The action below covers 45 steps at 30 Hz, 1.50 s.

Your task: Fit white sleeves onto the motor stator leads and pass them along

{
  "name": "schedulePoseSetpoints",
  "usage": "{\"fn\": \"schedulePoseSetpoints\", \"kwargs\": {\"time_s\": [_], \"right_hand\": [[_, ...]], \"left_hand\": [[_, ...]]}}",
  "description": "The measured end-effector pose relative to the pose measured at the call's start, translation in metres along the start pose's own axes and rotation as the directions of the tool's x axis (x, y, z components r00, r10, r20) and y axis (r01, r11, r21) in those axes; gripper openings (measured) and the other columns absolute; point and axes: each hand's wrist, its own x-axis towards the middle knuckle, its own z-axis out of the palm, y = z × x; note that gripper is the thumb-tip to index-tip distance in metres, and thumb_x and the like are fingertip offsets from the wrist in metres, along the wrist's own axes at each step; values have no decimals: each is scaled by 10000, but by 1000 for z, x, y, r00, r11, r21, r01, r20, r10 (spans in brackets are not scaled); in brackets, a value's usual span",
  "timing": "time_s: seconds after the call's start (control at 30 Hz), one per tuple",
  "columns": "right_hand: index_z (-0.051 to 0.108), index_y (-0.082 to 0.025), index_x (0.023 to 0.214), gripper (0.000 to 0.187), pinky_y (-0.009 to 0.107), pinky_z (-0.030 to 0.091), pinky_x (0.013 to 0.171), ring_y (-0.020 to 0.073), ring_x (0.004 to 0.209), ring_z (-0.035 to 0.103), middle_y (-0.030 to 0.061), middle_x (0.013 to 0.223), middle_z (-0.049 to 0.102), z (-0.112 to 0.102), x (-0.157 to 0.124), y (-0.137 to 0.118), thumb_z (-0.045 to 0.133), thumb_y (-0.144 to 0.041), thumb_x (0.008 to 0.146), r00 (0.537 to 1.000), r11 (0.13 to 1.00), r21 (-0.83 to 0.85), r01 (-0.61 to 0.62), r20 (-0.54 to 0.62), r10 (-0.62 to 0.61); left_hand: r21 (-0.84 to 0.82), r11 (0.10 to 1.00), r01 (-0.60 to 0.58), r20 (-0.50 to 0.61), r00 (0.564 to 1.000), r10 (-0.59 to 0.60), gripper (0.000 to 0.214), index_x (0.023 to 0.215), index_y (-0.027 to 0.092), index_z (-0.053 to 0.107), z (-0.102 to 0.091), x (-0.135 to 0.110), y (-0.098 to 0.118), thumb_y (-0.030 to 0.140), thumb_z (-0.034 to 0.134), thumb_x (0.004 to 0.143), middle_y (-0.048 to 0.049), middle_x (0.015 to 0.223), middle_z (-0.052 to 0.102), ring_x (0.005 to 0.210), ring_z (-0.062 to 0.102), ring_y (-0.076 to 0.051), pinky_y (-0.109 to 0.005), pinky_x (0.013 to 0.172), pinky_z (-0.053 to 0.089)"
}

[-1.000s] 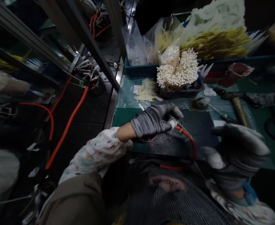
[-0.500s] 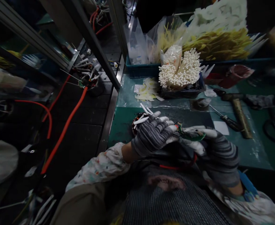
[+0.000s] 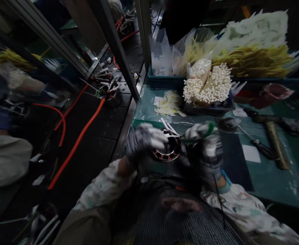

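A motor stator (image 3: 166,157), a ring with dark core and copper-coloured windings, sits at the bench's near side. Several white sleeved leads (image 3: 170,128) stick up from its far edge. My left hand (image 3: 145,141), in a grey striped glove with white fingertips, is at the stator's left rim; motion blur hides whether its fingers grip it. My right hand (image 3: 207,143), gloved alike, is raised right of the stator, closed on a green circuit board (image 3: 210,128) that is blurred and partly covered by the fingers. A dark lead hangs below that hand.
Behind the stator stands a black tray (image 3: 208,109) of white-tipped sticks. Yellow and white sleeves (image 3: 256,59) fill a blue bin. To the right lie a hammer (image 3: 277,144) and a screwdriver (image 3: 263,148). A metal post (image 3: 118,47) rises left, beside red cables (image 3: 80,143). Another person's sleeve (image 3: 7,160) shows far left.
My left hand has come off the board and moved left to the stator's rim. My right hand has lifted the circuit board and turned it upward. The view has shifted slightly left.
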Motion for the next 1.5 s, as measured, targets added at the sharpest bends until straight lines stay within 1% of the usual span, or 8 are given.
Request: {"fn": "schedulePoseSetpoints", "kwargs": {"time_s": [0.1, 0.23, 0.4, 0.57, 0.8, 0.93, 1.33, 1.5], "right_hand": [[662, -290, 1012, 247, 318, 644, 728, 168, 754, 710, -19, 857, 710, 4, -7, 4, 642, -535, 1035, 968, 997, 42, 69, 238, -77], [721, -329, 1262, 216, 349, 668, 914, 207, 1025, 796, 16, 1145, 822, -14, -15, 7, 655, -338, 1057, 926, 987, -93, 128, 368, -86], [675, -380, 1421, 381, 352, 657, 973, 213, 1117, 792, 7, 1264, 814, -29, -18, 12, 655, -280, 1053, 912, 962, -142, 232, 376, -164], [674, -387, 1422, 391, 373, 660, 964, 219, 1102, 794, 9, 1243, 816, -30, -16, 16, 660, -268, 1050, 897, 961, -121, 249, 403, -181], [740, -350, 1308, 277, 378, 681, 884, 218, 981, 814, 11, 1193, 832, -31, -22, 19, 698, -369, 1035, 964, 990, -99, 101, 256, -73], [772, -339, 1248, 244, 326, 682, 725, 177, 795, 795, 7, 1070, 841, -27, -22, 19, 649, -439, 1062, 997, 1000, 14, -25, 78, 24], [768, -312, 1241, 247, 365, 681, 740, 203, 805, 791, 15, 1021, 832, -22, -22, 6, 657, -429, 1054, 994, 984, -167, 68, 94, -52], [682, -312, 1415, 356, 424, 645, 951, 266, 1076, 766, 61, 1183, 801, -5, -25, -1, 595, -287, 1070, 892, 825, -406, 393, 385, -235]], "left_hand": [[150, 934, 323, -68, 946, -316, 464, 977, 238, 748, 12, 35, -66, 463, 371, 1126, -64, 1120, 812, 1078, 744, -210, -387, 1039, 579], [488, 755, 437, 214, 779, -589, 191, 1043, 184, 803, 54, 88, -127, 337, 731, 955, -104, 1257, 771, 1245, 658, -287, -422, 1148, 491], [565, 667, 485, 225, 688, -690, 208, 910, 121, 788, 100, 119, -150, 298, 836, 813, -161, 1235, 758, 1275, 622, -372, -512, 1169, 437], [487, 661, 571, 206, 661, -722, 171, 924, 137, 753, 97, 117, -161, 303, 759, 886, -87, 994, 788, 1045, 694, -238, -367, 1036, 522], [218, 791, 571, 76, 798, -597, 188, 1260, 224, 601, 21, 57, -85, 295, 516, 1109, -35, 1147, 760, 953, 717, -136, -315, 912, 622], [199, 964, 178, 71, 978, -196, 276, 1353, 290, 629, 3, -11, -7, 255, 536, 1096, -23, 1207, 777, 1061, 731, -186, -358, 902, 603], [368, 926, 81, 299, 933, -201, 269, 1225, 337, 744, 17, -54, 30, 445, 653, 996, -35, 1382, 737, 1294, 624, -337, -681, 1341, 103], [530, 845, -79, 173, 985, -17, 286, 1247, 264, 722, 29, -77, 32, 366, 718, 980, -54, 1090, 806, 1103, 698, -258, -514, 1206, 470]]}}
